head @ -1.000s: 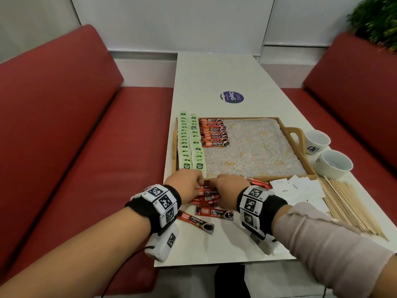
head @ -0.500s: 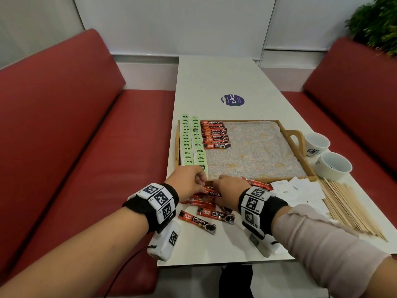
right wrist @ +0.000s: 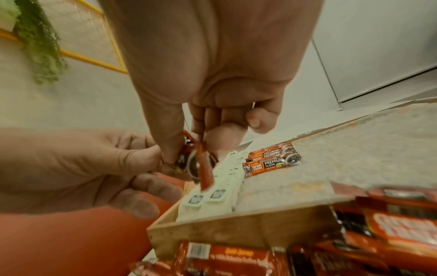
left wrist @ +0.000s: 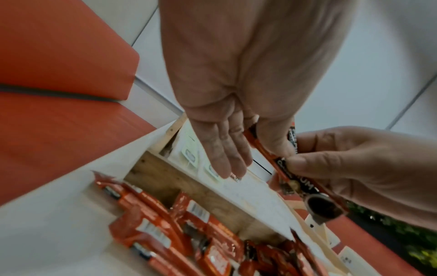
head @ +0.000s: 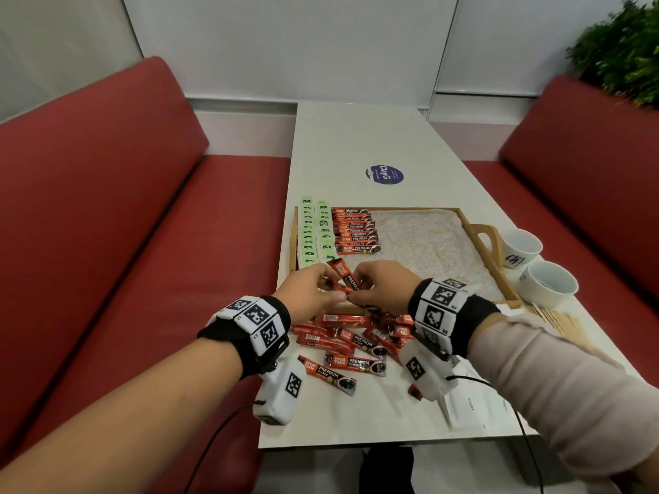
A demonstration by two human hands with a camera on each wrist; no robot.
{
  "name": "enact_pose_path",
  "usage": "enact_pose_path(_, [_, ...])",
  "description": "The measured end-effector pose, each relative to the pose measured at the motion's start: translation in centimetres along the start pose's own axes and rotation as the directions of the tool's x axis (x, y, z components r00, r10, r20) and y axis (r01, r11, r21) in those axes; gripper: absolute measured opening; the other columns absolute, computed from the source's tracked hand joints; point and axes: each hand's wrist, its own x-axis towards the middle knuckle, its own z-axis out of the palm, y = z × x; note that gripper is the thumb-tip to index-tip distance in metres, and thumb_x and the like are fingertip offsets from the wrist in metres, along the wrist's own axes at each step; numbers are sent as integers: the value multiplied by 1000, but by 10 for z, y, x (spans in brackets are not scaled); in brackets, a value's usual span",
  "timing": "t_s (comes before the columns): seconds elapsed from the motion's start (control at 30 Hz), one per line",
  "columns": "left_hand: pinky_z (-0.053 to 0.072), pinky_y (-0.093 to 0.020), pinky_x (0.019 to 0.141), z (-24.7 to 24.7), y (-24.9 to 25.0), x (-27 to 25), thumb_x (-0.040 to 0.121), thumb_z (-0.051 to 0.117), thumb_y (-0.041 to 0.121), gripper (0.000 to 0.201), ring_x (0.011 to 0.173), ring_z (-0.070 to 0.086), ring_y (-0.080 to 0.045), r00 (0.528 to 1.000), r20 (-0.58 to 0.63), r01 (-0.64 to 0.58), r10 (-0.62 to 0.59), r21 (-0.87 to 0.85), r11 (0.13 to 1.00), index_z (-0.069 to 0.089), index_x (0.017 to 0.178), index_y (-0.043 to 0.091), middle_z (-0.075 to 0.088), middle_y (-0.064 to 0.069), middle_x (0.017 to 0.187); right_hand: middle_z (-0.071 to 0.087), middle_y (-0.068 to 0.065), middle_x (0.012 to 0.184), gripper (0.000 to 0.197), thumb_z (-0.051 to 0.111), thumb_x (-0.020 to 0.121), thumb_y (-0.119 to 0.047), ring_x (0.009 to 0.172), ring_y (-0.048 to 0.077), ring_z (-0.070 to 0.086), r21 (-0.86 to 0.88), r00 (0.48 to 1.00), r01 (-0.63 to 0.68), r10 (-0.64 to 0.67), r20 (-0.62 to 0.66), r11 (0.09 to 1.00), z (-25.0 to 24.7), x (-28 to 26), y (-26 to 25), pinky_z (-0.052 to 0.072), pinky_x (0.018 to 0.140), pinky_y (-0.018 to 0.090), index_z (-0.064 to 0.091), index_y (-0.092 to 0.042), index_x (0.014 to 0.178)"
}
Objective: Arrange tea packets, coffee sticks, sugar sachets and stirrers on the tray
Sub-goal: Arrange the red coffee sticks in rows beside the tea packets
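Observation:
A red coffee stick is pinched between both hands just above the near rim of the wooden tray. My left hand grips its left part and my right hand its right end. The left wrist view shows the stick running from my left thumb to the right hand's fingers. In the tray lie two columns of green tea packets and a row of coffee sticks. Loose coffee sticks lie in a pile on the table below my hands.
White sugar sachets and wooden stirrers lie at the right, partly hidden by my right arm. Two white cups stand beside the tray's handle. Red benches flank the table; a round sticker lies beyond the tray.
Both hands have risen from the loose pile on the table with one coffee stick between them, and now hold it over the tray's near edge.

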Motion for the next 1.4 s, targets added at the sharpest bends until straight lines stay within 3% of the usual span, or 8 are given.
enact_pose_path(0.13, [59, -30, 69, -2, 10, 3, 91, 62, 12, 11, 78, 67, -12, 1000, -11, -16, 14, -152, 988, 57, 86, 21, 66, -5, 89, 62, 0, 84, 22, 67, 86, -30, 69, 13, 56, 104, 999, 24, -21, -26, 994, -6, 3, 0, 44, 61, 23, 64, -12, 98])
enact_pose_path(0.27, [57, -26, 65, -9, 10, 10, 91, 61, 12, 6, 74, 67, -12, 1000, -24, -10, 6, -189, 982, 60, 88, 17, 67, -4, 86, 58, -7, 69, 9, 57, 93, -22, 50, 10, 52, 219, 999, 5, 3, -38, 976, -11, 9, 8, 43, 51, 18, 57, -22, 84])
enact_pose_path(0.4, [57, -35, 68, -16, 11, 18, 92, 62, 18, 6, 74, 66, -15, 999, -42, 17, -24, -164, 986, 60, 90, 12, 66, -2, 82, 60, 0, 81, 8, 55, 92, -13, 59, 9, 49, 195, 999, -16, 26, -48, 981, -16, 20, 15, 42, 58, 22, 61, -18, 94])
enact_pose_path(0.5, [53, -24, 54, -23, 10, 26, 90, 64, 22, 11, 70, 66, -12, 997, -76, 26, -34, -95, 995, 62, 91, 11, 66, -1, 79, 60, 3, 85, 19, 60, 87, -6, 66, 14, 51, 204, 990, -86, 106, -91, 975, -22, 33, 26, 44, 62, 25, 61, -15, 104])
enact_pose_path(0.63, [52, -24, 55, -34, 7, 38, 89, 65, 27, 13, 74, 67, -11, 992, -122, 25, -28, -28, 999, 64, 91, 15, 67, 0, 80, 60, 5, 85, 17, 63, 85, -6, 75, 21, 55, 164, 969, -183, 206, -137, 969, -34, 54, 42, 49, 76, 34, 61, -3, 102])
enact_pose_path(0.9, [36, -9, 44, -45, 8, 67, 89, 64, 26, 8, 63, 55, -7, 976, -216, -17, 24, 35, 999, 65, 93, 20, 60, 7, 74, 70, 9, 100, 18, 71, 81, -8, 95, 25, 64, -55, 959, -282, 279, -61, 958, -42, 90, 64, 48, 80, 28, 70, -8, 99])
enact_pose_path(1.1, [37, -12, 59, -48, 4, 87, 88, 65, 25, 3, 67, 52, 2, 957, -282, -45, 67, 83, 996, 64, 89, 23, 58, 15, 76, 70, 7, 102, 20, 73, 80, -15, 97, 24, 64, -198, 960, -272, 279, 11, 942, -39, 112, 67, 49, 85, 29, 71, -10, 99])
enact_pose_path(1.4, [36, -12, 61, -53, 1, 100, 88, 65, 26, 4, 72, 52, 2, 953, -290, -59, 90, 116, 992, 62, 89, 25, 60, 12, 82, 70, 9, 104, 19, 65, 86, -13, 94, 25, 66, -297, 968, -230, 250, 30, 927, -31, 132, 63, 53, 85, 32, 69, -9, 104])
